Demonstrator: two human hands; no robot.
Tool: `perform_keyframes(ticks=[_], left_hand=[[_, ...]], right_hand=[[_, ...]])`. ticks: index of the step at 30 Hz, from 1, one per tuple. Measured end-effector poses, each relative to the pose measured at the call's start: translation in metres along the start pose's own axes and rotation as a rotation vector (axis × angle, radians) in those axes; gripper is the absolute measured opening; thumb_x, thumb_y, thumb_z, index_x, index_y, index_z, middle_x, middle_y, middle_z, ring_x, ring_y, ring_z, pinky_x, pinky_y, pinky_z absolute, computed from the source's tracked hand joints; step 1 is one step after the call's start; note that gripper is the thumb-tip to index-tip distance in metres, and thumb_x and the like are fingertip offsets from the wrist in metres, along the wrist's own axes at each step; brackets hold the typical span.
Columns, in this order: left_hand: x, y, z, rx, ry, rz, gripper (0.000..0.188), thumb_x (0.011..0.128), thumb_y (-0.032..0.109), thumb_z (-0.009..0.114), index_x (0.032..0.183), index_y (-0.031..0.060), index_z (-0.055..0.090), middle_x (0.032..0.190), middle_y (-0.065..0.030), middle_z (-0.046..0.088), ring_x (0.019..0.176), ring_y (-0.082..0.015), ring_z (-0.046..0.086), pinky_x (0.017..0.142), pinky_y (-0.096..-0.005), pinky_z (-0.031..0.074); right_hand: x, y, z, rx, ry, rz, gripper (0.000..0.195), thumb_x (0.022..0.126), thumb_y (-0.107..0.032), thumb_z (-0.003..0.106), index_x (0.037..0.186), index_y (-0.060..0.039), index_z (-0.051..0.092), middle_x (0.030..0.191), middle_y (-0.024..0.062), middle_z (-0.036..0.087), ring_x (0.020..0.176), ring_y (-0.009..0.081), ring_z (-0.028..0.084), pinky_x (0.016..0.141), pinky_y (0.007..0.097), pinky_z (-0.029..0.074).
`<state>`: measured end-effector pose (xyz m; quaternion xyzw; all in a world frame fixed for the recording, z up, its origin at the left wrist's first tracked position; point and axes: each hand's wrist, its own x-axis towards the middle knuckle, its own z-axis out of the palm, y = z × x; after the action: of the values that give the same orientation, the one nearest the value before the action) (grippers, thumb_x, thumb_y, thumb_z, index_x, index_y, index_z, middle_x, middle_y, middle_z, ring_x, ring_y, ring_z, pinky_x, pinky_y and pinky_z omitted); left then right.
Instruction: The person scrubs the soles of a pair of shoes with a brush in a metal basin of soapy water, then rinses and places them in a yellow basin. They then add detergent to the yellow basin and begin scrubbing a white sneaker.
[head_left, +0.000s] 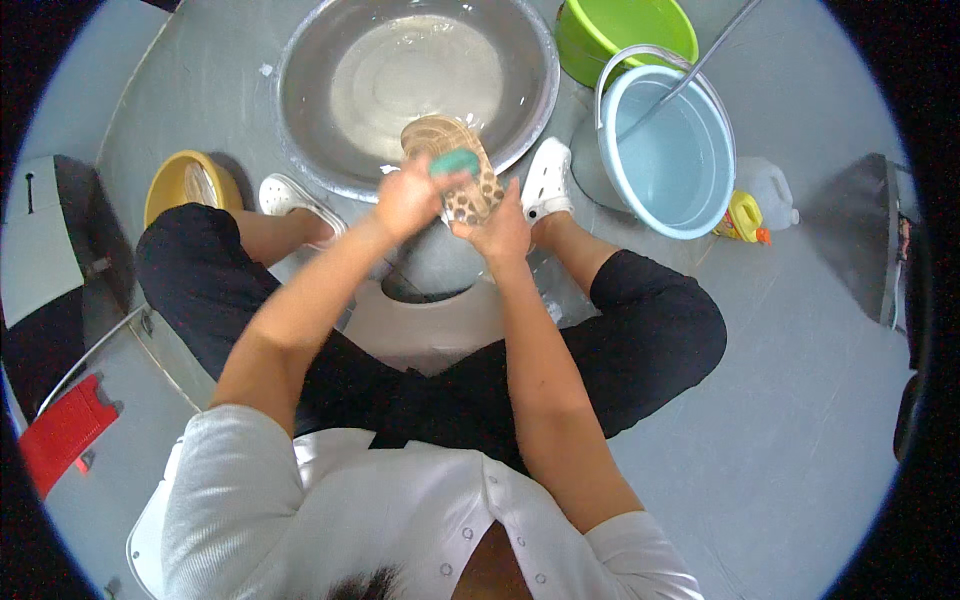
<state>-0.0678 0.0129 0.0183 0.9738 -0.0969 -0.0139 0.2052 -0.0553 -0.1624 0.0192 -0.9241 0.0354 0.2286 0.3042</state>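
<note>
A tan slipper or shoe sole (474, 204) with brown dots is tilted over the near rim of a large grey metal basin (289, 150) holding water. My right hand (504, 229) grips its near end, with the thumb along the edge. My left hand (411, 196), blurred, is closed on a green scrubbing brush or sponge (454, 162) that lies against the sole's face. The far end of the footwear reaches over the inside of the basin. Part of the sole's left side is hidden behind my left hand.
At the right stand a light blue bucket (667, 150) with water and a rod in it, a green bucket (574, 45), a yellow bottle (742, 216) and a clear jug (766, 191). A yellow basin (159, 191) is at the left. White clogs flank the basin; a beige stool (427, 330) is beneath.
</note>
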Motion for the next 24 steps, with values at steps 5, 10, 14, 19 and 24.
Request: perform_keyframes(ticks=[5, 10, 14, 19, 24], left_hand=[[0.047, -0.052, -0.013, 0.021, -0.013, -0.563, 0.055, 0.068, 0.014, 0.067, 0.119, 0.032, 0.06, 0.105, -0.0199, 0.058, 0.089, -0.0335, 0.062, 0.081, -0.0403, 0.051], [0.033, -0.045, -0.047, -0.248, 0.173, -0.535, 0.053, 0.07, 0.014, 0.063, 0.122, 0.0229, 0.059, 0.107, -0.0174, 0.064, 0.093, -0.0296, 0.062, 0.084, -0.0355, 0.048], [0.0, -0.08, -0.058, -0.943, 0.238, -0.365, 0.05, 0.073, 0.013, 0.063, 0.122, 0.016, 0.059, 0.124, -0.0086, 0.056, 0.098, -0.0179, 0.059, 0.084, -0.0296, 0.047], [-0.029, -0.069, -0.056, -1.725, -0.011, -0.498, 0.064, 0.077, 0.014, 0.06, 0.136, 0.0043, 0.039, 0.123, -0.0117, 0.053, 0.106, -0.0197, 0.054, 0.092, -0.0333, 0.045], [-0.06, -0.053, -0.045, -1.948, -0.02, -0.571, 0.066, 0.078, 0.018, 0.063, 0.138, 0.0068, 0.036, 0.126, -0.01, 0.052, 0.11, -0.0197, 0.054, 0.094, -0.0326, 0.045]], right_hand=[[0.01, 0.001, 0.009, -0.026, 0.014, -0.104, 0.103, 0.045, -0.037, 0.084, 0.129, -0.0029, 0.035, 0.115, 0.0185, 0.055, 0.108, 0.0307, 0.054, 0.091, 0.0373, 0.045], [0.02, 0.017, -0.017, -0.016, -0.037, -0.344, 0.096, 0.044, -0.022, 0.086, 0.127, -0.0075, 0.039, 0.119, 0.0181, 0.05, 0.11, 0.0345, 0.051, 0.092, 0.0395, 0.045], [0.036, -0.02, -0.074, -0.29, -0.291, -0.666, 0.092, 0.043, -0.017, 0.085, 0.125, -0.0089, 0.043, 0.119, 0.0165, 0.05, 0.109, 0.0354, 0.052, 0.092, 0.0386, 0.045], [0.033, -0.11, -0.104, -0.646, -0.586, -0.866, 0.083, 0.047, -0.015, 0.079, 0.124, -0.0113, 0.046, 0.115, 0.014, 0.053, 0.106, 0.0345, 0.052, 0.092, 0.0384, 0.044], [0.067, -0.136, -0.095, -0.693, -0.737, -0.956, 0.09, 0.044, -0.016, 0.081, 0.126, -0.0085, 0.044, 0.119, 0.0163, 0.049, 0.112, 0.034, 0.047, 0.095, 0.0379, 0.042]])
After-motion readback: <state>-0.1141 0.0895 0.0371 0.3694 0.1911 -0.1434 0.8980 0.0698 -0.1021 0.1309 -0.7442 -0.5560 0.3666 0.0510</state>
